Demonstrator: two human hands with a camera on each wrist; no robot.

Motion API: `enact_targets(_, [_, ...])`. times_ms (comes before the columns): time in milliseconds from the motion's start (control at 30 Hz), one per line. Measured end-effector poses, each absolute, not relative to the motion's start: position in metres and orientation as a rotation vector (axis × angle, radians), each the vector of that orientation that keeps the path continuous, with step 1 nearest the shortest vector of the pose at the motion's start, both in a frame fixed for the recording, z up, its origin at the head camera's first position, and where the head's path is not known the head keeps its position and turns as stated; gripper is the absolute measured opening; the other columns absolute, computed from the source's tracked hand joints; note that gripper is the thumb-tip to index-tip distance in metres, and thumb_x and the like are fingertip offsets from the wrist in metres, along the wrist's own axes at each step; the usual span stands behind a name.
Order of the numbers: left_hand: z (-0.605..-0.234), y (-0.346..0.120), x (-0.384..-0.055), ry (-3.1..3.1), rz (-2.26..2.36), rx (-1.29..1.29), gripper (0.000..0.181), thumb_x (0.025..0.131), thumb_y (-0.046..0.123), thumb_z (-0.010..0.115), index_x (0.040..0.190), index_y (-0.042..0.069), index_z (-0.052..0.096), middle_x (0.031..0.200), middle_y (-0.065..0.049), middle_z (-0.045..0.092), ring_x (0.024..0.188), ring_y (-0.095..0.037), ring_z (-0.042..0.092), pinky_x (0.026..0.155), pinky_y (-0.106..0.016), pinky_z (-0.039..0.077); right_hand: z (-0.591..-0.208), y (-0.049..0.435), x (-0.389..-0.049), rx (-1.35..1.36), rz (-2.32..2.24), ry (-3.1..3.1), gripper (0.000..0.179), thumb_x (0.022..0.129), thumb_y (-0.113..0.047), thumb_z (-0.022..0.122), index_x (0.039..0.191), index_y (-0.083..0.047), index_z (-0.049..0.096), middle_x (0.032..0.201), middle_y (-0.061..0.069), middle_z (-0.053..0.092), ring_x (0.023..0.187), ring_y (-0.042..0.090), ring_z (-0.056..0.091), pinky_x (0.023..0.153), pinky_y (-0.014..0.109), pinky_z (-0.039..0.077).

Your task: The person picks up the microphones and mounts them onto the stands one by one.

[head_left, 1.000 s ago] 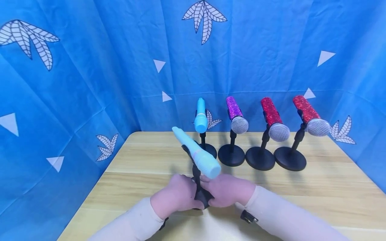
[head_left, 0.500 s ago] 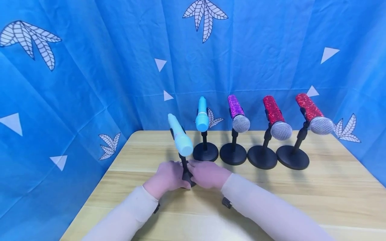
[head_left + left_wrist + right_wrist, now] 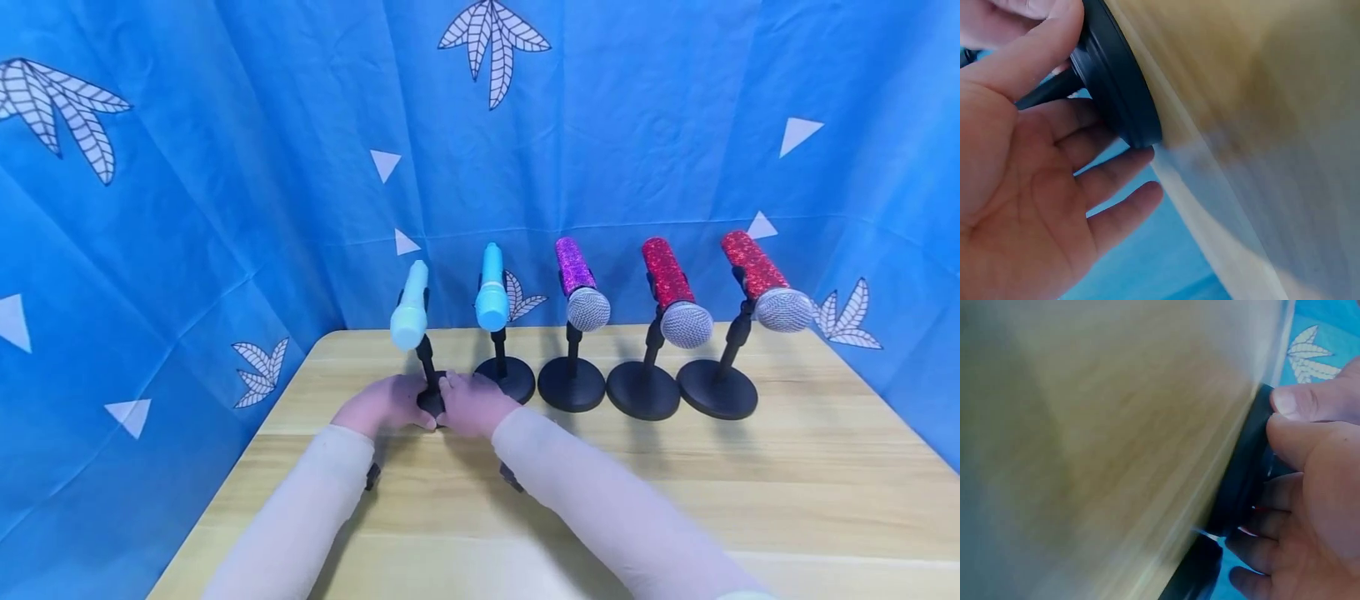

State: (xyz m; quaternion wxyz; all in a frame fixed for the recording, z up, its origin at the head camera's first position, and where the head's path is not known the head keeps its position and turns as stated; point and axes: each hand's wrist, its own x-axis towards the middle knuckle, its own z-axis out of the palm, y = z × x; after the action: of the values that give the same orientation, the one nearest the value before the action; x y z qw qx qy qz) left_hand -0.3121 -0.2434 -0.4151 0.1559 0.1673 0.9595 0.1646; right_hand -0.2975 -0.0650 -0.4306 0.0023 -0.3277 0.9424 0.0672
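A pale blue microphone [image 3: 410,308] sits clipped and tilted in a black microphone stand [image 3: 426,358] at the left end of a row. My left hand [image 3: 386,404] grips the left side of the stand's round base. From the other side my right hand [image 3: 471,403] holds the same base. In the left wrist view, thumb and fingers span the base [image 3: 1121,81], the lower fingers spread. The right wrist view has the thumb at the rim of the base [image 3: 1244,465], fingers beside it; a neighbouring base [image 3: 1197,569] is very close.
To the right stand a brighter blue microphone [image 3: 492,292], a purple glitter microphone [image 3: 576,267] and two red glitter microphones [image 3: 667,275], each on a black stand. A blue patterned curtain [image 3: 300,167] hangs behind the wooden table [image 3: 480,533].
Both hands have moved the stand with the pale blue microphone away from me and to the left, up to the left end of the row. The other stands look unmoved.
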Motion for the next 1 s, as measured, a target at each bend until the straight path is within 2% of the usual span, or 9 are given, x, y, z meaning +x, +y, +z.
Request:
enact_targets(133, [-0.413, -0.248, -0.323, 2.724, 0.495, 0.444, 0.065, 0.079, 0.026, 0.088, 0.135, 0.008, 0.06, 0.13, -0.012, 0.065, 0.121, -0.032, 0.059, 0.105, -0.048, 0.042, -0.434, -0.071, -0.307, -0.992, 0.199, 2.971, 0.069, 0.103, -0.051, 0.051, 0.152, -0.003, 0.041, 0.153, 0.013, 0.044, 0.137, 0.024, 0.046, 0.111, 0.04, 0.039])
enact_targets(300, [-0.411, -0.247, -0.335, 2.699, 0.516, 0.393, 0.073, 0.081, 0.026, 0.086, 0.144, 0.007, 0.053, 0.137, -0.015, 0.06, 0.126, -0.034, 0.055, 0.108, -0.048, 0.039, -0.433, -0.071, -0.318, -0.905, 0.074, 2.946, 0.069, 0.104, -0.049, 0.051, 0.156, -0.006, 0.036, 0.158, 0.012, 0.038, 0.142, 0.024, 0.04, 0.113, 0.039, 0.036])
enact_targets(433, [-0.412, -0.245, -0.341, 2.685, 0.545, 0.369, 0.07, 0.082, 0.025, 0.086, 0.142, 0.008, 0.054, 0.135, -0.014, 0.061, 0.123, -0.032, 0.057, 0.108, -0.047, 0.039, -0.435, -0.07, -0.326, -0.87, -0.053, 2.922, 0.068, 0.104, -0.044, 0.052, 0.157, -0.006, 0.034, 0.161, 0.012, 0.034, 0.144, 0.024, 0.038, 0.114, 0.036, 0.035])
enact_targets(733, [-0.413, -0.239, -0.352, 2.711, 0.535, 0.345, 0.059, 0.078, 0.027, 0.089, 0.128, 0.005, 0.065, 0.126, -0.012, 0.067, 0.112, -0.029, 0.061, 0.104, -0.045, 0.043, -0.433, -0.063, -0.335, -0.844, -0.166, 2.886, 0.067, 0.105, -0.04, 0.053, 0.159, -0.006, 0.03, 0.164, 0.012, 0.026, 0.149, 0.027, 0.028, 0.117, 0.037, 0.029])
enact_targets(1000, [-0.418, -0.241, -0.356, 2.713, 0.533, 0.358, 0.061, 0.079, 0.028, 0.088, 0.132, 0.01, 0.064, 0.129, -0.012, 0.066, 0.117, -0.031, 0.06, 0.106, -0.046, 0.041, -0.433, -0.063, -0.335, -0.891, -0.191, 2.896, 0.076, 0.098, -0.046, 0.059, 0.157, -0.004, 0.034, 0.161, 0.014, 0.032, 0.145, 0.026, 0.036, 0.114, 0.035, 0.035])
